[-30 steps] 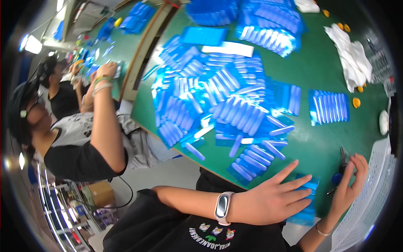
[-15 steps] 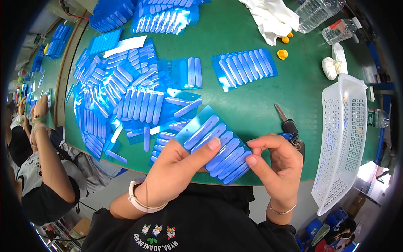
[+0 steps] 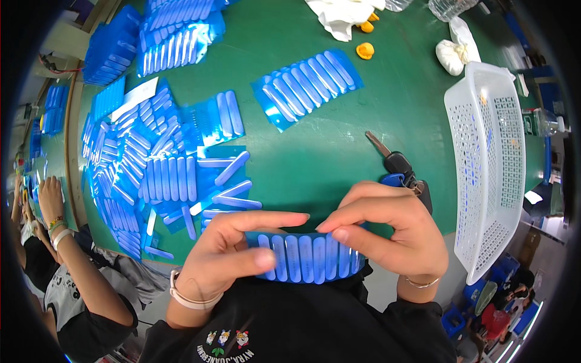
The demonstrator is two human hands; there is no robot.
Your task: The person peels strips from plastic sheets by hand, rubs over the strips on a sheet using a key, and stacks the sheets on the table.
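I hold a blue film sheet of rounded blue strips (image 3: pixel 305 260) in front of my body, at the table's near edge. The strips stand upright side by side, and the sheet looks slightly curved. My left hand (image 3: pixel 227 260) grips its left end, the thumb on the strips and the index finger stretched above the top edge. At the upper right edge, my right hand (image 3: pixel 390 233) pinches the sheet between thumb and fingertips. On the left lies a heap of similar sheets and loose strips (image 3: pixel 130 157). Another full sheet (image 3: pixel 308 85) lies alone at the back middle.
Keys (image 3: pixel 396 162) lie beyond my right hand. A white perforated basket (image 3: pixel 484 169) stands at the right edge. Behind are a white cloth (image 3: pixel 342 15), a yellow piece (image 3: pixel 365 51) and a tied white bag (image 3: pixel 452 55). Another person's arm (image 3: pixel 85 260) is at far left.
The sheet has turned from slanted to nearly level and come closer to my body. My right hand has shifted onto its upper edge. The view has swung, moving the table things left.
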